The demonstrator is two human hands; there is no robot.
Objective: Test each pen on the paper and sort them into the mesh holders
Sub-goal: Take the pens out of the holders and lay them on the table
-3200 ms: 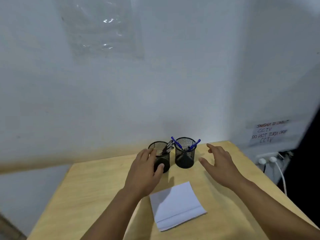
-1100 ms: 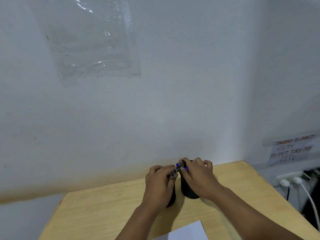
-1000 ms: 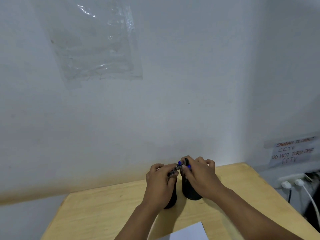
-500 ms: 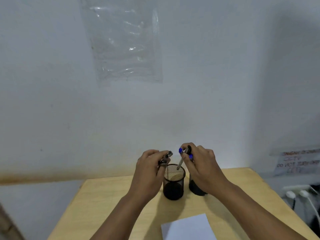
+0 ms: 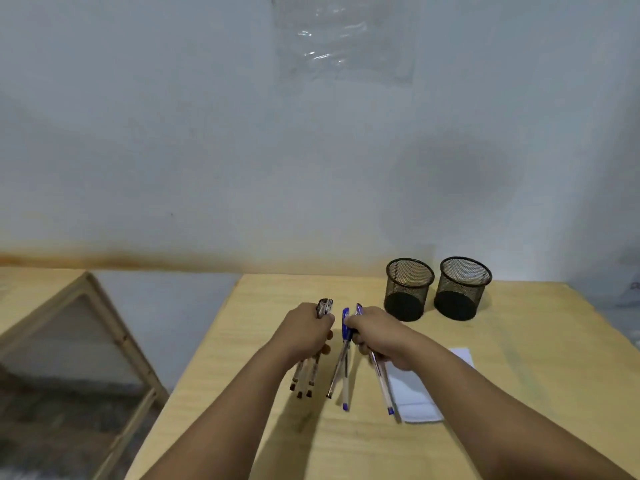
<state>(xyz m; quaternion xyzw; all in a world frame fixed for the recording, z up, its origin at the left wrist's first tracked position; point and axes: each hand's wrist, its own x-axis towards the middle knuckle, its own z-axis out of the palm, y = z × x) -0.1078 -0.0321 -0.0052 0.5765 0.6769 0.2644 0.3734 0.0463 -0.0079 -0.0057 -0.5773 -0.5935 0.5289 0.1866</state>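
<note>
My left hand [image 5: 304,332] grips a bunch of black-capped pens [image 5: 304,377], tips pointing down toward the table. My right hand [image 5: 375,332] grips a bunch of blue-capped pens [image 5: 344,372] that fan out below the fist. Both fists hover side by side above the left-middle of the wooden table [image 5: 346,441]. Two black mesh holders [image 5: 408,289] [image 5: 462,287] stand at the back right, both with nothing inside. A white pad of paper [image 5: 415,393] lies under my right forearm, partly hidden.
A light wooden frame [image 5: 104,327] leans on the floor left of the table. The table's left edge runs close to my left arm. A grey-white wall with a clear plastic sheet [image 5: 343,39] stands right behind the holders.
Both hands lifted the pens out of the two holders and carried them toward me and to the left. The holders now stand without pens. The camera has swung left.
</note>
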